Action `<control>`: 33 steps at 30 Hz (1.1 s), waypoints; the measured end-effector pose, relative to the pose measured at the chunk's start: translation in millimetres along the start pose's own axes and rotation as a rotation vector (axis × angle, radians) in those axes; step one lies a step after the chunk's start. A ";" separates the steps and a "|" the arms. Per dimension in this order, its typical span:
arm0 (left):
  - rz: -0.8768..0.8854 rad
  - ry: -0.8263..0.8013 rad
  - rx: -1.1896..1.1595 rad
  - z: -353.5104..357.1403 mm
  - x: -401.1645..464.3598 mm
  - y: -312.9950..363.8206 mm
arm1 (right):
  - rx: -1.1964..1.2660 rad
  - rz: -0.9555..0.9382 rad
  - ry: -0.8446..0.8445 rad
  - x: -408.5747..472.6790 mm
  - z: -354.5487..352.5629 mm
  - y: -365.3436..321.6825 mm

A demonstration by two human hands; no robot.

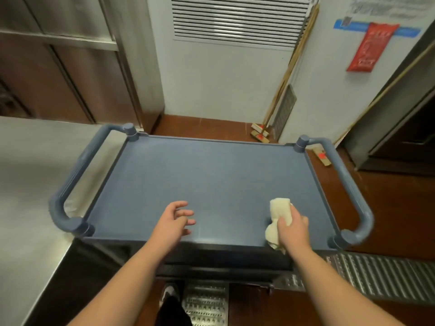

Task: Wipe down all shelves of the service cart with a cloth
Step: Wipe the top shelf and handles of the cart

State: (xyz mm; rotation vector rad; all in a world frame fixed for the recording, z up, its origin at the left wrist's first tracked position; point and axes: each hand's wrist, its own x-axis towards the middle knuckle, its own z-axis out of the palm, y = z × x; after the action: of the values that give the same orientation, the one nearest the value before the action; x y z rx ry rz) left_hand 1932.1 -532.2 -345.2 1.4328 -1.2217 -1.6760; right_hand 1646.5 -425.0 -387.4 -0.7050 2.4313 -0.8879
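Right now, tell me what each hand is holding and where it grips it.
The right hand holds the cream cloth, bunched, around its middle; both ends stick out of the grip. The left hand is open and holds nothing, above the cart's top shelf.

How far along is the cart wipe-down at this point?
Nothing shows as finished: the top shelf bears no wet streaks. In hand: the right hand presses the bunched cloth on that shelf's near right corner, and the left hand hovers open. Left: most of the top, plus the lower shelves, hidden beneath.
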 end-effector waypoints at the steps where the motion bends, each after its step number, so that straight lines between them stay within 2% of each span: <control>1: -0.005 0.010 -0.004 3.0 -15.4 -5.8 | 0.018 -0.029 -0.016 -11.8 -5.1 -0.2; 8: 0.008 0.066 0.016 -9.6 -96.4 -32.8 | 0.082 -0.181 -0.109 -99.6 -19.3 21.0; 14: 0.004 0.027 0.080 -28.3 -123.0 -59.4 | 0.146 -0.126 -0.109 -156.9 -15.1 50.5; 20: 0.023 -0.005 0.069 -61.3 -133.2 -70.5 | 0.095 -0.086 -0.050 -189.8 -3.4 64.7; 26: 0.027 -0.055 0.128 -129.1 -141.6 -79.2 | 0.063 -0.079 -0.011 -232.3 48.6 48.1; 33: 0.022 -0.067 0.154 -160.2 -132.1 -101.9 | 0.162 0.043 -0.027 -235.5 97.7 40.8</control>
State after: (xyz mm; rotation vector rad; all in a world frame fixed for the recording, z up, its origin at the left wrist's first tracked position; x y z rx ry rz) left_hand 2128.7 -416.2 -383.3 1.4577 -1.4253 -1.6574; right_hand 1869.7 -301.3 -426.9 -0.5996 2.3108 -1.0379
